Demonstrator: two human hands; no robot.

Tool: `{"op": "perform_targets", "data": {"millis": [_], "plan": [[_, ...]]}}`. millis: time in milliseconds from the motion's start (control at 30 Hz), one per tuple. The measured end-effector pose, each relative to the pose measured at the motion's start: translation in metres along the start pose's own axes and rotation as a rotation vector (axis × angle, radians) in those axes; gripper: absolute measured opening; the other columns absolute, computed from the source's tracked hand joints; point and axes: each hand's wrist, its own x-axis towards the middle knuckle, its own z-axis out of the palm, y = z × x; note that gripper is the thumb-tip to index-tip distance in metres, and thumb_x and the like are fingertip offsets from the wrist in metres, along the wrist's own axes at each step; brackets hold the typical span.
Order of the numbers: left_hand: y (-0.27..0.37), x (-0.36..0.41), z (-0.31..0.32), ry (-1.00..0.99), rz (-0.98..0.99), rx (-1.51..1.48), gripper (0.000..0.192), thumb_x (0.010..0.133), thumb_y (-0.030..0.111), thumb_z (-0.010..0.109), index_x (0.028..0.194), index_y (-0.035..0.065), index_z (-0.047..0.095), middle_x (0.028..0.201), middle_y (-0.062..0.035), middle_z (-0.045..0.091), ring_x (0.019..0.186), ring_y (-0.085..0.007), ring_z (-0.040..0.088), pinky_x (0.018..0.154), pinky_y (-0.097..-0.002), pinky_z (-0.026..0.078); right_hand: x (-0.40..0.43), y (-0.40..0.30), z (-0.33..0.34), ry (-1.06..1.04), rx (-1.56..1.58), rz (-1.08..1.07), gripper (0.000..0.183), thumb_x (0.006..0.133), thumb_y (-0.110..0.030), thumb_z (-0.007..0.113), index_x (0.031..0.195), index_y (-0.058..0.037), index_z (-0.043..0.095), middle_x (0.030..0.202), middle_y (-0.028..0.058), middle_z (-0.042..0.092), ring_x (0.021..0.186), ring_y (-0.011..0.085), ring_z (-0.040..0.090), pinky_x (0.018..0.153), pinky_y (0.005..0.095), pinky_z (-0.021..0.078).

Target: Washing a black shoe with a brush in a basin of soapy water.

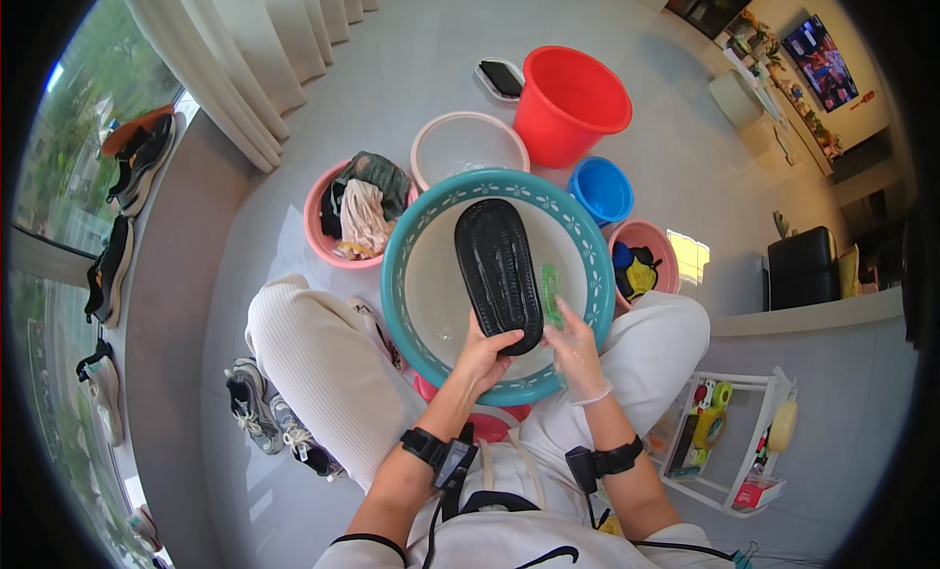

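My left hand [488, 354] grips one end of a wet black slipper [496, 271], thumb on top, holding it over a teal basin [391, 275]. The slipper's long grooved face is turned up. In my right hand [580, 360], which wears a clear plastic glove, is a translucent green scrubbing brush [551, 293]. That brush is just right of the slipper; whether the two touch I cannot tell. Cloudy liquid with a few bubbles lies in the basin between my knees.
Around the basin stand a pink tub of clothes [323, 249], a pale-rimmed basin [470, 117], a red bucket [573, 106], a blue bucket [602, 191] and a small pink tub [670, 264]. Sneakers [253, 407] lie left; a white rack [742, 451] stands right.
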Motion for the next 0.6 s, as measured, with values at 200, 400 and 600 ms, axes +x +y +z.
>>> {"op": "perform_targets", "data": {"millis": [200,400,600], "plan": [[-0.0003,0.0008,-0.0012,-0.119,0.024,0.021,0.090,0.065,-0.020,0.057,0.137,0.0219,0.022,0.118,-0.0063,0.050,0.104,-0.0199,0.056,0.084,-0.0319,0.050,0.0006,0.0049,-0.0029,0.054,-0.016,0.006,0.057,0.082,-0.005,0.057,0.135,0.0019,0.034,0.076,-0.0011,0.055,0.054,0.0021,0.042,0.046,0.0169,0.0328],[-0.0021,0.0018,-0.0041,-0.108,0.034,0.072,0.081,0.068,-0.019,0.057,0.132,0.0216,0.029,0.114,-0.0064,0.053,0.101,-0.0200,0.058,0.083,-0.0340,0.052,0.0015,0.0046,-0.0061,0.024,0.039,-0.013,0.059,0.083,-0.006,0.059,0.134,0.0065,0.032,0.102,0.0085,0.058,0.081,0.0091,0.053,0.070,0.0203,0.0434],[-0.0007,0.0008,-0.0010,-0.075,0.039,0.125,0.082,0.065,-0.020,0.062,0.130,0.0163,0.029,0.114,-0.0079,0.053,0.100,-0.0212,0.058,0.082,-0.0342,0.053,0.0010,-0.0013,-0.0065,0.009,0.080,-0.020,0.059,0.083,-0.006,0.059,0.133,0.0088,0.032,0.115,0.0127,0.055,0.097,0.0135,0.053,0.085,0.0236,0.0417]]}}
